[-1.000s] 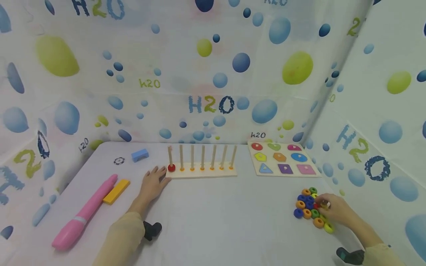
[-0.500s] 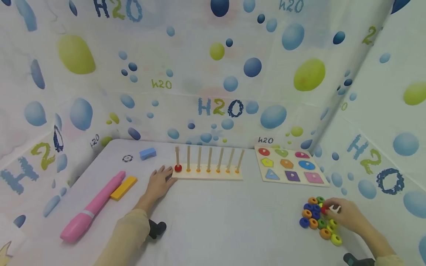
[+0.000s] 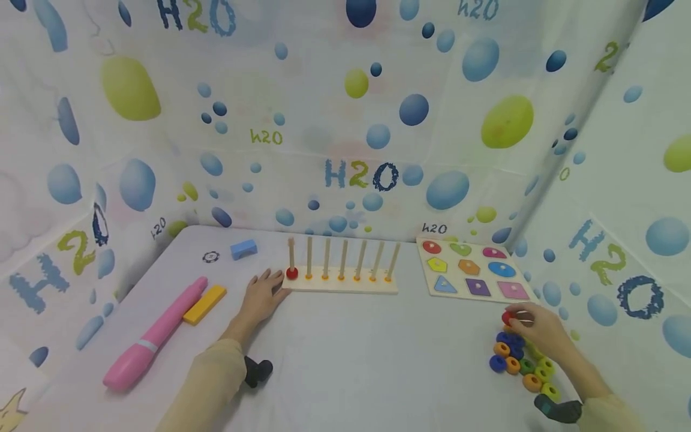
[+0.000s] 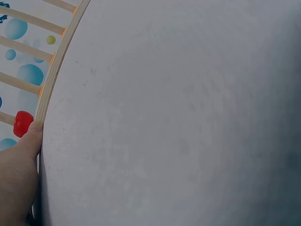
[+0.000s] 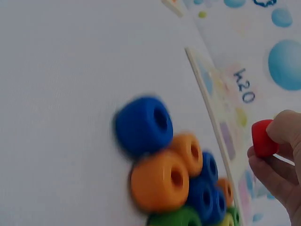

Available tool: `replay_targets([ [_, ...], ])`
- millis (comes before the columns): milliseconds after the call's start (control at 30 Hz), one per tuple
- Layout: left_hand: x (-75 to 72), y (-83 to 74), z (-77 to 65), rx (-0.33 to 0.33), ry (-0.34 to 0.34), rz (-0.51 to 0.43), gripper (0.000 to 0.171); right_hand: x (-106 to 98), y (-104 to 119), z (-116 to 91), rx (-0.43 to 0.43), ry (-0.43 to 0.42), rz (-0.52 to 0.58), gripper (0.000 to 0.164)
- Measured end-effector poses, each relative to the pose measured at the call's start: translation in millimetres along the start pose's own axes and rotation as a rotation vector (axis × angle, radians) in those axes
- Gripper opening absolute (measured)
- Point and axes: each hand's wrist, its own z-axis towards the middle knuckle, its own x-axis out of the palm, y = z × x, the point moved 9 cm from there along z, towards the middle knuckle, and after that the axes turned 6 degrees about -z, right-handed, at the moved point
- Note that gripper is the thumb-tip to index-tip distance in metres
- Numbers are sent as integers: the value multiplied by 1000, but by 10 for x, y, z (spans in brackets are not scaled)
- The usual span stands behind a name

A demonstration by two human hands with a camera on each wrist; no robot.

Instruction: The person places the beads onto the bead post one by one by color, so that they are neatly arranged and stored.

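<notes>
Right of the peg board [image 3: 332,287]: a red bead [image 5: 260,141], well apart from the board.
Right hand [image 3: 541,330]: pinches that bead between thumb and fingers, so it sits right at the tips.
Bead's axis: squat and rounded; the hole is hidden, so its direction and long axis cannot be told.
Loose beads [image 3: 516,352]: clustered right of the peg board and nearer the viewer, partly behind the right hand.
Peg board: long axis left to right, pegs [image 3: 343,258] upright, a second red bead [image 3: 292,274] on the leftmost.
Left hand [image 3: 263,296]: touches the peg board's left end, fingers extended.
Puzzle board [image 3: 452,272]: right of the peg board.
Yellow block [image 3: 205,305], blue block [image 3: 244,249]: left of it.
</notes>
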Motion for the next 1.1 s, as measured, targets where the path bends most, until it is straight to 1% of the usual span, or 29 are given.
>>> replay_targets([
  [100, 7, 18, -1, -5, 3, 5, 58, 40, 211, 158, -61, -47, 47, 23],
  [167, 11, 23, 2, -7, 4, 8, 58, 46, 374, 290, -114, -102, 62, 23],
  [267, 8, 15, 10, -6, 1, 8, 58, 43, 607, 487, -164, -176, 70, 27],
  [467, -6, -15, 21, 2, 6, 13, 57, 14, 1081, 825, -184, -239, 135, 35],
  [600, -35, -14, 16, 8, -7, 15, 57, -5, 1399, 1020, -220, -288, 168, 41],
  [700, -40, 1, 3, 7, -3, 6, 57, 4, 1623, 1152, -268, -328, 198, 43],
  [833, -26, 28, -17, -4, 1, -4, 57, 55, 1947, 1311, -332, -343, 247, 41],
  [967, -4, 32, -17, 0, -8, 2, 57, 153, 2235, 1440, -330, -327, 285, 39],
  [1100, 17, 4, -4, 10, -10, 8, 57, 289, 2505, 1523, -337, -300, 323, 39],
])
